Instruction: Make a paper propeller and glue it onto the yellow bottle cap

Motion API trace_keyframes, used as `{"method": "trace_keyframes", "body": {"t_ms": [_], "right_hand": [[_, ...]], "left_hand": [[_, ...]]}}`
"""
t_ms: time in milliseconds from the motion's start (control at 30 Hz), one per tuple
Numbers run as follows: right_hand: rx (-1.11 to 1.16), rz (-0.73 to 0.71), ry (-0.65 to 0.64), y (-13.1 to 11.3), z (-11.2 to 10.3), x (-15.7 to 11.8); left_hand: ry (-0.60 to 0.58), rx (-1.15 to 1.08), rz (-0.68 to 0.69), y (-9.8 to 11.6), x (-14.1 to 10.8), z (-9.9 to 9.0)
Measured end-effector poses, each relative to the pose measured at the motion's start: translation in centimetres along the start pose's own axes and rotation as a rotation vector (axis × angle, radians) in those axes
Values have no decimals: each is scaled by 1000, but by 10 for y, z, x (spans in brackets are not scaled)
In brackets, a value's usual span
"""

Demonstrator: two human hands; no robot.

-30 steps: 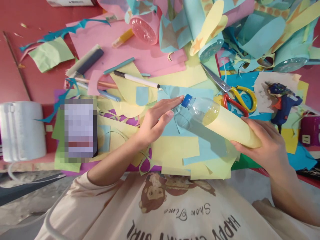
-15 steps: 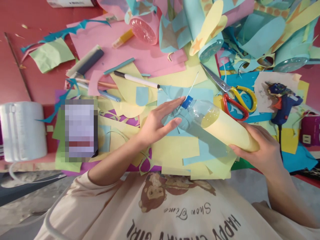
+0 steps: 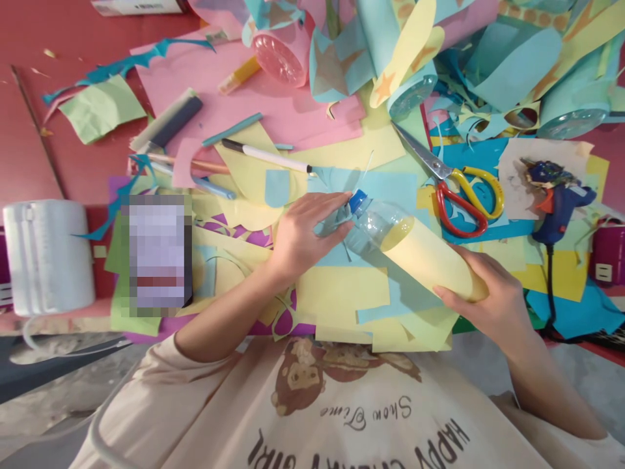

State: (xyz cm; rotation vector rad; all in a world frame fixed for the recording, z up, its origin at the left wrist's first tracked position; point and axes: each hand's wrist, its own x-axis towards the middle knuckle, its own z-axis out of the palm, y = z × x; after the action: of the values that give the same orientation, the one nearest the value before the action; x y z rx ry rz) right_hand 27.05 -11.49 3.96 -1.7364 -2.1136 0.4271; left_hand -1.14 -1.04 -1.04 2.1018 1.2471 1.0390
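A clear plastic bottle (image 3: pixel 420 247), wrapped in pale yellow paper with a blue cap (image 3: pixel 359 200), lies slanted above the paper sheets. My right hand (image 3: pixel 488 290) is wrapped round its base end. Beside the cap, my left hand (image 3: pixel 310 231) has its fingers and thumb apart, with the fingertips at the cap's left edge; nothing is gripped in it. A thin white strand (image 3: pixel 368 168) sticks up near the cap. Scissors (image 3: pixel 463 195) with red and yellow handles lie right of the bottle, blades partly apart.
A blue glue gun (image 3: pixel 554 208) lies at the right with its cord running down. Paper-covered bottles (image 3: pixel 413 91) stand at the back. A white-black marker (image 3: pixel 266 156), a blurred phone (image 3: pixel 156 254) and a white case (image 3: pixel 49 257) are on the left side. Paper scraps cover the middle.
The bottle and my right hand have moved left and slightly down. The cap has come closer to my left hand, whose thumb and fingers are nearer together.
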Motion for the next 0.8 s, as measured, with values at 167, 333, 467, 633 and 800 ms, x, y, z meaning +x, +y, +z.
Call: {"method": "trace_keyframes", "body": {"t_ms": [167, 333, 467, 633, 800], "right_hand": [[213, 171, -135, -8, -6, 0], [360, 220, -271, -6, -8, 6], [388, 224, -284, -5, -3, 8], [390, 227, -273, -6, 2, 5], [340, 189, -241, -6, 5, 3]], "left_hand": [[-44, -110, 20, -1, 2, -7], [-12, -236, -84, -5, 4, -3], [-18, -291, -187, -12, 4, 3], [-21, -288, -240, -12, 4, 4], [23, -277, -234, -7, 5, 3]]}}
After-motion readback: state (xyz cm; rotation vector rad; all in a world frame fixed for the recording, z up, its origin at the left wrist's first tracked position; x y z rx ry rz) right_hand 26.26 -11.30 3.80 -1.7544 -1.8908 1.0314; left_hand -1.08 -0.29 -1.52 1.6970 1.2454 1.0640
